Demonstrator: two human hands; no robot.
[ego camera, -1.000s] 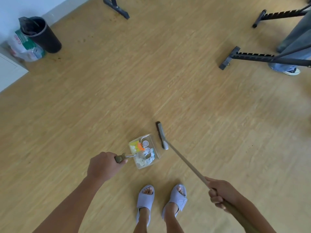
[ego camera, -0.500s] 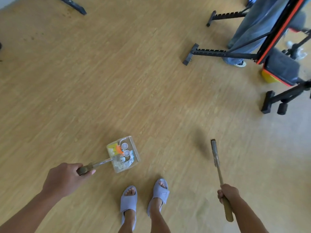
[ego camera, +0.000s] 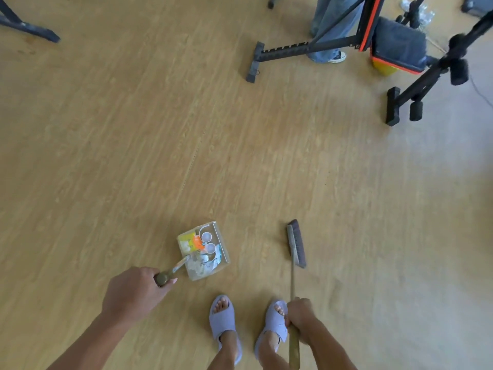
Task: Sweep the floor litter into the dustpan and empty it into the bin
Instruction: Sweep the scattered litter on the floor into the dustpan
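Note:
A clear dustpan (ego camera: 222,245) sits low over the wooden floor just ahead of my feet. It holds litter (ego camera: 202,249): white caps, yellow and orange wrappers, crumpled paper. My left hand (ego camera: 136,289) grips the dustpan's long handle (ego camera: 170,271). To the right, my right hand (ego camera: 298,315) grips the broom's wooden stick. The broom head (ego camera: 296,243) is near the floor, apart from the dustpan. No bin is in view.
Black metal stands (ego camera: 288,53) with an orange-trimmed bag (ego camera: 397,46) fill the far right. Another person's jeans and shoe (ego camera: 330,36) are behind them. A black stand foot (ego camera: 29,29) lies at the far left. My two feet in lilac slippers (ego camera: 224,316) are below.
My view has swung right, so the bin left the picture. The broom came away from the dustpan to the right and now points straight ahead. The dustpan stays in my left hand.

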